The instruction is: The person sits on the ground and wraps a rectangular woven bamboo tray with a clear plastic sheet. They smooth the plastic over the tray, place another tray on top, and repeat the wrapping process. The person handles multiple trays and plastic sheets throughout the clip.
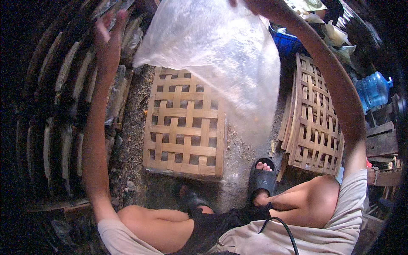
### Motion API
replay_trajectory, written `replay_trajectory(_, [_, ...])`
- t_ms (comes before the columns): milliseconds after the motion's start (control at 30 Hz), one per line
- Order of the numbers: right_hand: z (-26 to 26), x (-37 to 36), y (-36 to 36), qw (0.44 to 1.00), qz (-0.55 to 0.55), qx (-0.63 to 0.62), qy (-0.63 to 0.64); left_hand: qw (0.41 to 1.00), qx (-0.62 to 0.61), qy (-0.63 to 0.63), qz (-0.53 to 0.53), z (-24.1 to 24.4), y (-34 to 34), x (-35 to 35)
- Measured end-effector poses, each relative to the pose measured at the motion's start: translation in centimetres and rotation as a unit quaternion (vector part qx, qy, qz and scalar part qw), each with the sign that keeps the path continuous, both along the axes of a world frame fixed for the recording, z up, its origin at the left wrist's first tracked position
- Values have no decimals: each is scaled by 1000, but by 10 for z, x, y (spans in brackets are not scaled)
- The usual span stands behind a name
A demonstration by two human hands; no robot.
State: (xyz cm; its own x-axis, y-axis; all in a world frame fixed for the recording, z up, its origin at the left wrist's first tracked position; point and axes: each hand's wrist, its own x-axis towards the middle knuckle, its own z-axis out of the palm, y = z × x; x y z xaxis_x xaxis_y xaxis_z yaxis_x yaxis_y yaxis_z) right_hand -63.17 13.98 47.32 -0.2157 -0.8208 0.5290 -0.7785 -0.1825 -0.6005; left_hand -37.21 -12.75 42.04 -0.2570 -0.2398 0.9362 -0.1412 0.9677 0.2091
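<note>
A translucent plastic sheet (216,41) spreads from the top of the view and covers the far right part of a woven bamboo rack (188,127) on the ground. At the upper left, my left hand (110,27) is raised beside the sheet, blurred, with thumb and fingers apart and nothing in it. My right hand (244,4) reaches to the sheet's far part at the top edge; only a blurred bit of it shows, so its grip cannot be told. Something translucent shows through the gaps of the rack and at its near edge.
Stacked woven bamboo racks (318,121) lean at the right. Beyond them are a blue plastic water bottle (374,89), a blue container (285,43) and wooden pieces (382,140). Many slatted racks (67,73) line the left. My sandalled feet are near the rack.
</note>
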Motion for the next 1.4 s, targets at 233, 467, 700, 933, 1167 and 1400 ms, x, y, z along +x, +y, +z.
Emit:
replay_trajectory(233, [-39, 28, -18, 990, 110, -37, 77, 922, 223, -317, 26, 7, 101, -48])
replay_trajectory(467, [-111, -10, 9, 971, 192, -57, 132, 975, 162, -148, 45, -5, 101, -42])
replay_trajectory(700, [-138, -29, 49, 954, 182, 226, -80, 968, 81, -239, 6, -11, 140, -49])
replay_trajectory(933, [-141, -89, 55, 887, 185, 404, 125, 983, 71, -168, 28, 3, 129, -44])
replay_trajectory(1167, [-126, -13, 9, 956, 266, 59, -112, 980, -14, -194, -52, -3, 155, -53])
replay_trajectory(1400, [-136, -12, 35, 972, 76, -131, 180, 983, 9, -176, 57, 12, 130, -40])
